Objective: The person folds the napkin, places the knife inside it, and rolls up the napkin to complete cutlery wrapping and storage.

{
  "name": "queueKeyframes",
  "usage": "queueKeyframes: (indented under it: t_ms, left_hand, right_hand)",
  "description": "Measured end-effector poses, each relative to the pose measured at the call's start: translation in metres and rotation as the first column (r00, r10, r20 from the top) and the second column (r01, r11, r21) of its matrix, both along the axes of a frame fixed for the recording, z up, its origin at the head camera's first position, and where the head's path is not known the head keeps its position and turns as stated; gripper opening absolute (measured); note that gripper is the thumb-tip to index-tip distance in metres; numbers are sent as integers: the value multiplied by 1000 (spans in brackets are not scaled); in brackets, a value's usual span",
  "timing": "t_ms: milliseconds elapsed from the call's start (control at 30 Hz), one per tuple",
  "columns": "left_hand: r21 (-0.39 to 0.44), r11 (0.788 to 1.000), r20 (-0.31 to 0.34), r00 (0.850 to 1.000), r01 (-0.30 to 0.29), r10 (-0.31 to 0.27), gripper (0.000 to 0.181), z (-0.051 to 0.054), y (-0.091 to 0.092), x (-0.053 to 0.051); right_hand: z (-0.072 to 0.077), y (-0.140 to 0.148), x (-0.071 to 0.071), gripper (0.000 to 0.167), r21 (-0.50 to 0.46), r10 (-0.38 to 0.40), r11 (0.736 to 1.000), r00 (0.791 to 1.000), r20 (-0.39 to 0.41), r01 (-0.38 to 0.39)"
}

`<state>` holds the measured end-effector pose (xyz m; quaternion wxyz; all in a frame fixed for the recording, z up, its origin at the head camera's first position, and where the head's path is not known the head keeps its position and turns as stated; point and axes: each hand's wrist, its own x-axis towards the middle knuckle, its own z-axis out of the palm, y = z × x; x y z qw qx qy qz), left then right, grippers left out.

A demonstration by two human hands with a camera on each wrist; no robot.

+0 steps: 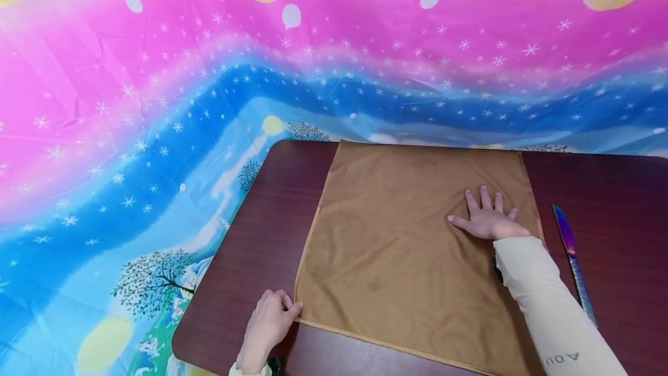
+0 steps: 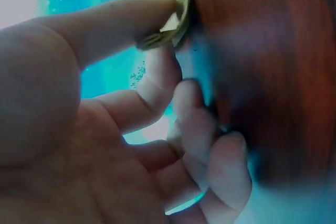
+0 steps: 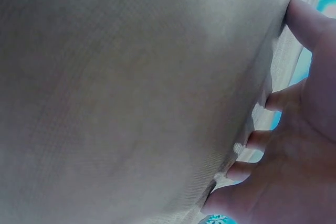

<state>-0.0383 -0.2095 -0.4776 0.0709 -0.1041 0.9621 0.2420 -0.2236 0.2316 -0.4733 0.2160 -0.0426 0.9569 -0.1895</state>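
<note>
A brown cloth (image 1: 396,248) lies spread over the dark red table, with faint wrinkles. At its near left corner, my left hand (image 1: 268,321) pinches the edge between thumb and forefinger; the left wrist view shows the cloth's edge (image 2: 182,9) in that pinch, the other fingers curled. Toward the cloth's right side my right hand (image 1: 487,216) rests palm down with fingers spread. In the right wrist view, the fingertips of my right hand (image 3: 283,140) touch the cloth (image 3: 131,87), which fills most of the picture.
A knife (image 1: 571,254) with a purple-blue blade lies on the table (image 1: 626,208) to the right of the cloth, beside my right sleeve (image 1: 553,306). Behind and left of the table hangs a pink and blue printed backdrop (image 1: 334,57).
</note>
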Motion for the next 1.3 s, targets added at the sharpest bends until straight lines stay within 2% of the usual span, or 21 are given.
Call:
queueKeyframes:
  t_ms: [200,400,533,633,800,1033,1300]
  left_hand:
    - [95,995,14,1000,17,-19,16,4,-3,-3]
    - [148,988,44,997,55,-62,33,2,-3,-3]
    - [159,985,10,998,65,-67,41,2,-4,-3]
    - [190,980,-8,998,61,-61,45,2,-4,-4]
    - [252,966,-23,998,55,-51,37,5,-3,-3]
    - [254,966,-93,995,49,-26,36,8,1,-3]
    - [323,946,-89,996,0,31,26,12,8,-7]
  right_hand:
    - [-3,1,0,99,-24,-12,1000,1000,-12,11]
    - [-5,0,-1,100,-32,-17,999,1000,-18,16]
    - [-6,1,-1,100,-29,-14,999,1000,-22,13]
    - [-5,1,0,98,-23,-12,1000,1000,-22,12]
    - [-3,0,1,96,-10,-7,1000,1000,-19,7]
    - [-7,2,0,104,-47,-19,999,1000,-22,18]
    - [-9,3,0,103,-41,-22,999,999,-26,21]
